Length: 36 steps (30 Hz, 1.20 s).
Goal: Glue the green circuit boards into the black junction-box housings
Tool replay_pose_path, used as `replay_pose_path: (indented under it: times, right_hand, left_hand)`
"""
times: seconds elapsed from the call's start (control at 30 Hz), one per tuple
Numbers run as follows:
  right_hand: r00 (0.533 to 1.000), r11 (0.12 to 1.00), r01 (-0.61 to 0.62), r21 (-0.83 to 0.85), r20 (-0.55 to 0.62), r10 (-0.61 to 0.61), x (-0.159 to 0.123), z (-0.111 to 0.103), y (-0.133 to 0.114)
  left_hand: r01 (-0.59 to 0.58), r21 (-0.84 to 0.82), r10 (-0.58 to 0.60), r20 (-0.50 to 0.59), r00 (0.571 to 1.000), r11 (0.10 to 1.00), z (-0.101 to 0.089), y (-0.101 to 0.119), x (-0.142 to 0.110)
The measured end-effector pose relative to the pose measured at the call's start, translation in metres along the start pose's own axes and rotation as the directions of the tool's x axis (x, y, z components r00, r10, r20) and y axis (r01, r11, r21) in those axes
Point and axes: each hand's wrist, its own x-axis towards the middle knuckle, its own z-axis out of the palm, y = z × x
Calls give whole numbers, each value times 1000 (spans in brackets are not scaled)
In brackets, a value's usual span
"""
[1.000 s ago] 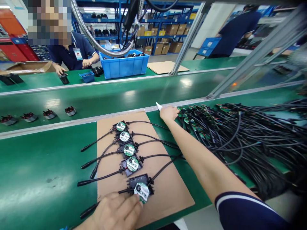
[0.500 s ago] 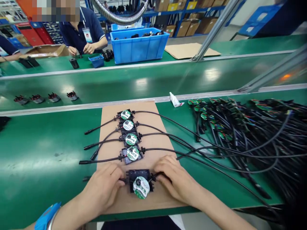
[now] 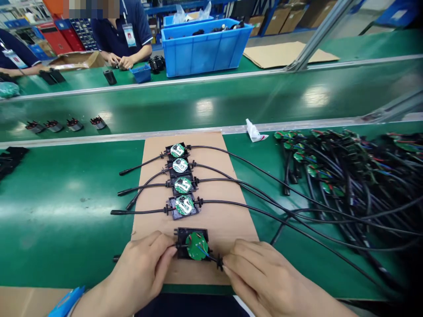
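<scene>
A black plastic housing (image 3: 183, 254) lies on the cardboard sheet (image 3: 211, 275) in front of me, with a round green circuit board (image 3: 197, 246) over it, its plain green side up. My left hand (image 3: 147, 259) pinches the short black cable at the housing's left side. At the right, my right hand (image 3: 261, 273) is closed on the long black cable just behind its strain relief (image 3: 220, 263); thin blue and dark wires run from there to the board. Farther up the cardboard, several housings with boards and cables sit in a column, the nearest board (image 3: 184, 205) showing white paste.
A tangled heap of cabled boards (image 3: 357, 176) covers the right of the green table (image 3: 76, 193). A white tube (image 3: 255, 131) lies by the rail. Several motor-like parts (image 3: 74, 124) stand beyond it at left. Across sit a blue bin (image 3: 205, 50) and a co-worker (image 3: 122, 35).
The round board has flipped from its white-pasted face to its plain green face and lies farther over the housing. My right hand has moved right and slightly down, drawing the strain relief away from the housing.
</scene>
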Motion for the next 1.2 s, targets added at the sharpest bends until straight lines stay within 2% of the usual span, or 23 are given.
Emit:
replay_pose_path:
  times: [0.13, 0.27, 0.33, 0.4, 0.5, 0.6, 0.7, 0.77, 0.83, 0.9, 1.03, 1.13, 1.2]
  right_hand:
    - [984, 992, -102, -68, 138, 111, 8, 4, -9]
    - [927, 966, -234, -112, 275, 256, 20, 3, -18]
    - [898, 958, -243, -154, 339, 282, 26, 2, -19]
    - [889, 957, -210, -201, 369, 272, 31, 3, -19]
    - [889, 953, -165, -255, 381, 256, 36, 6, -21]
    - [880, 947, -139, -290, 402, 252, 38, 13, -25]
    - [899, 939, -118, -322, 367, 239, 38, 19, -27]
    - [912, 934, -126, -335, 331, 242, 38, 22, -27]
    - [919, 932, -131, -338, 311, 241, 38, 23, -26]
    - [923, 932, -134, -336, 299, 241, 39, 22, -26]
    - [928, 937, -138, -320, 290, 236, 38, 20, -26]
    - [933, 946, -122, -300, 290, 213, 36, 21, -25]
    - [932, 949, -120, -291, 295, 208, 35, 22, -24]
  left_hand:
    - [12, 68, -15, 42, 999, 998, 3, -1, 5]
    - [19, 77, -24, 68, 997, 997, 2, -3, 9]
    - [24, 58, -28, 79, 996, 998, 0, -4, 10]
    - [31, 44, -35, 83, 996, 999, -1, -6, 12]
    - [26, 43, -30, 82, 996, 999, -3, -9, 13]
    - [-36, 94, 28, 77, 997, 995, -5, -12, 13]
    - [-130, 193, 121, 57, 991, 973, -6, -9, 15]
    - [-152, 241, 143, 56, 988, 959, -7, -5, 19]
    - [-132, 230, 112, 99, 989, 964, -8, 0, 23]
    - [-69, 182, 35, 186, 982, 981, -9, 3, 26]
    - [65, 180, -122, 328, 937, 982, -10, 1, 32]
    - [47, 341, -179, 367, 913, 939, -9, 2, 38]
    - [-49, 502, -190, 415, 890, 864, -7, 5, 44]
